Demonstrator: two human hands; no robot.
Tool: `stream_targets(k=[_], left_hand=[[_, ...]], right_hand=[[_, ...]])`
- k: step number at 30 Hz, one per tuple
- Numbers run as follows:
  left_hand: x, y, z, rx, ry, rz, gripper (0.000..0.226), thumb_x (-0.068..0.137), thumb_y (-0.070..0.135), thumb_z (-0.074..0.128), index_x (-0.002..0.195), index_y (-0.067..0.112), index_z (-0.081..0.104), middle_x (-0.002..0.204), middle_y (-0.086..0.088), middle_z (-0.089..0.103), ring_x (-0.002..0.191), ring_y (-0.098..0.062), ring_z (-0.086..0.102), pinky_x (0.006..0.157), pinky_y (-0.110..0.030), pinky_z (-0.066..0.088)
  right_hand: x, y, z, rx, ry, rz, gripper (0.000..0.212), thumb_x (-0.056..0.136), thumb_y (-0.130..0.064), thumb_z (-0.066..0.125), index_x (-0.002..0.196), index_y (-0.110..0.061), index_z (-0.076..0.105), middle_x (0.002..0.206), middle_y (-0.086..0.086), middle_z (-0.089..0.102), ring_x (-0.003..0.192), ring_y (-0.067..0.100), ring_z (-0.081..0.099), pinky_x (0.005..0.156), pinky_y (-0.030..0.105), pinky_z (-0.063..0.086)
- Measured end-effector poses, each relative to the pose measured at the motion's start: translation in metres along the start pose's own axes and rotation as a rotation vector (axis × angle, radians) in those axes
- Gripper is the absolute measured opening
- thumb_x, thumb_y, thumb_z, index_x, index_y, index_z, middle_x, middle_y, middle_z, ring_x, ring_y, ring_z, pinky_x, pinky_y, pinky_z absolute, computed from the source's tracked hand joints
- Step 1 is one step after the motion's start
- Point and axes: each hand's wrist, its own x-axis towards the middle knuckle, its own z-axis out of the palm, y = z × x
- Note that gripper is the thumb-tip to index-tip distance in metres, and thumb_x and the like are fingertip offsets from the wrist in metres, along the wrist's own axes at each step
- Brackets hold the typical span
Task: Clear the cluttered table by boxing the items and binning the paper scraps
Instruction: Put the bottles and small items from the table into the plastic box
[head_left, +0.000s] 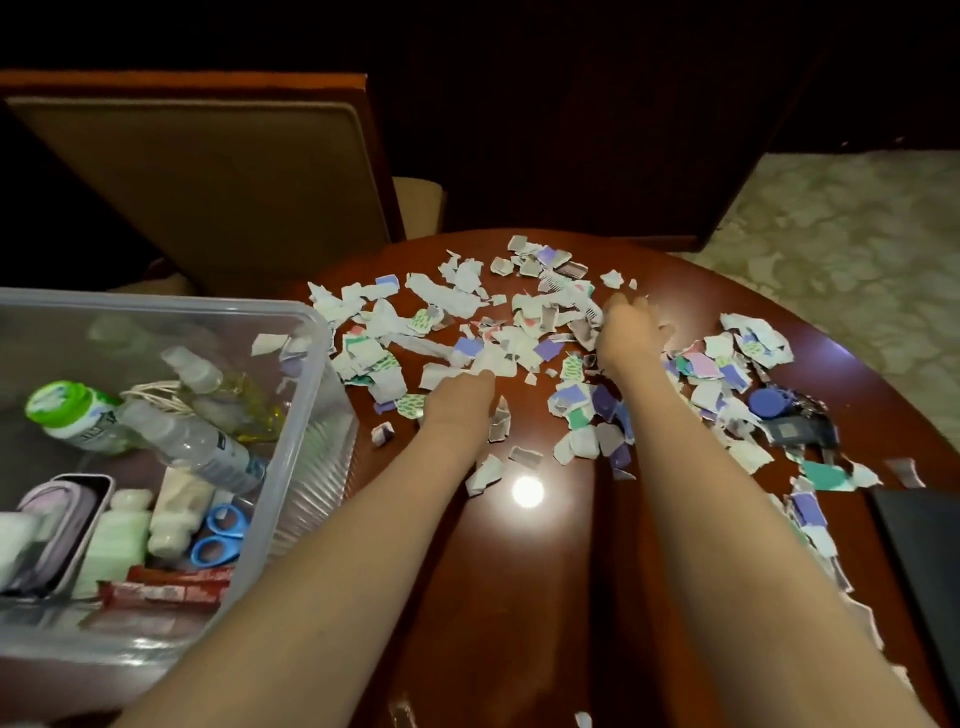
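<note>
Paper scraps (445, 300) around blurred left hand (460, 397) and right hand (629, 328); both grips unclear.

Box (311, 332) at the tabletop's (545, 571) left edge, with bottles (192, 441) and scissors (221, 535) inside. Paper scraps (452, 301) spread from the middle to the far and right edges. Key bunch (774, 402) among them near the right edge. Left hand (462, 400) and right hand (626, 332) lie among the scraps. Chair (197, 176) behind the far-left edge.

Bare table (524, 571) centre near edge; scraps (441, 332) cover far half; box (327, 441) wall blocks left; keys (769, 402) amid scraps right.
</note>
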Motion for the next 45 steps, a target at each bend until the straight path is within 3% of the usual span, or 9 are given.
stream_targets(k=[7, 13, 16, 24, 32, 36, 39, 43, 45], left_hand=[[-0.037, 0.002, 0.009, 0.156, 0.06, 0.097, 0.039, 0.094, -0.003, 0.04, 0.133, 0.002, 0.042, 0.13, -0.018, 0.047, 0.119, -0.032, 0.05, 0.096, -0.037, 0.044], [-0.074, 0.005, 0.006, 0.104, -0.037, 0.173, 0.051, 0.092, -0.005, 0.041, 0.141, 0.004, 0.03, 0.136, -0.018, 0.04, 0.125, -0.035, 0.045, 0.099, -0.042, 0.041], [-0.089, 0.001, -0.011, 0.028, 0.037, 0.213, 0.052, 0.091, -0.009, 0.04, 0.14, 0.005, 0.033, 0.131, -0.018, 0.045, 0.12, -0.035, 0.051, 0.096, -0.041, 0.045], [-0.138, -0.017, -0.072, -0.1, 0.299, 0.332, 0.049, 0.089, -0.006, 0.042, 0.135, 0.01, 0.036, 0.126, -0.013, 0.052, 0.113, -0.035, 0.056, 0.086, -0.04, 0.047], [-0.169, -0.068, -0.104, -0.476, 0.405, 0.348, 0.033, 0.087, -0.003, 0.043, 0.115, 0.014, 0.049, 0.116, -0.009, 0.056, 0.104, -0.03, 0.056, 0.083, -0.039, 0.046], [-0.177, -0.109, -0.111, -0.578, 0.404, 0.332, 0.028, 0.087, 0.001, 0.043, 0.109, 0.015, 0.052, 0.112, -0.008, 0.059, 0.097, -0.028, 0.057, 0.074, -0.036, 0.046], [-0.182, -0.146, -0.117, -0.602, 0.405, 0.303, 0.033, 0.087, 0.0, 0.043, 0.112, 0.019, 0.053, 0.114, -0.007, 0.059, 0.099, -0.027, 0.057, 0.078, -0.037, 0.049], [-0.187, -0.201, -0.121, -0.573, 0.356, 0.299, 0.035, 0.091, 0.004, 0.04, 0.117, 0.021, 0.055, 0.113, -0.012, 0.06, 0.098, -0.031, 0.059, 0.075, -0.034, 0.046], [-0.191, -0.231, -0.12, -0.596, 0.333, 0.293, 0.033, 0.09, 0.004, 0.041, 0.113, 0.023, 0.057, 0.105, -0.011, 0.062, 0.084, -0.029, 0.059, 0.067, -0.033, 0.044]], right_hand=[[-0.049, -0.001, -0.015, -0.071, -0.096, 0.096, 0.044, 0.09, -0.012, 0.05, 0.133, -0.003, 0.04, 0.135, 0.017, 0.04, 0.127, 0.031, 0.037, 0.105, 0.043, 0.031], [-0.096, 0.002, -0.032, 0.127, 0.058, 0.141, 0.024, 0.092, -0.015, 0.048, 0.115, -0.007, 0.044, 0.124, 0.013, 0.052, 0.118, 0.032, 0.046, 0.1, 0.045, 0.033], [-0.118, 0.003, -0.048, 0.268, 0.072, 0.132, 0.01, 0.093, -0.006, 0.043, 0.103, -0.009, 0.042, 0.108, 0.014, 0.06, 0.094, 0.032, 0.055, 0.081, 0.039, 0.043], [-0.165, -0.03, -0.098, 0.534, 0.156, 0.061, 0.013, 0.099, -0.018, 0.039, 0.103, -0.006, 0.043, 0.065, -0.001, 0.048, 0.056, 0.015, 0.043, 0.048, 0.029, 0.027], [-0.207, -0.099, -0.13, 0.534, 0.149, -0.149, 0.015, 0.094, -0.017, 0.048, 0.108, -0.013, 0.05, 0.086, 0.006, 0.063, 0.057, 0.015, 0.048, 0.051, 0.028, 0.035], [-0.224, -0.141, -0.136, 0.559, 0.156, -0.286, 0.016, 0.097, -0.021, 0.046, 0.108, -0.012, 0.053, 0.069, -0.004, 0.054, 0.054, 0.01, 0.044, 0.05, 0.026, 0.031], [-0.234, -0.172, -0.136, 0.583, 0.115, -0.373, 0.012, 0.096, -0.02, 0.048, 0.104, -0.016, 0.056, 0.065, -0.008, 0.049, 0.054, 0.007, 0.043, 0.05, 0.025, 0.031], [-0.249, -0.204, -0.121, 0.722, 0.041, -0.343, 0.006, 0.09, -0.015, 0.055, 0.085, -0.019, 0.054, 0.064, -0.004, 0.052, 0.055, 0.007, 0.043, 0.055, 0.026, 0.032], [-0.263, -0.211, -0.107, 0.809, -0.029, -0.296, 0.009, 0.087, -0.009, 0.055, 0.082, -0.017, 0.054, 0.065, -0.002, 0.054, 0.057, 0.007, 0.047, 0.056, 0.023, 0.034]])
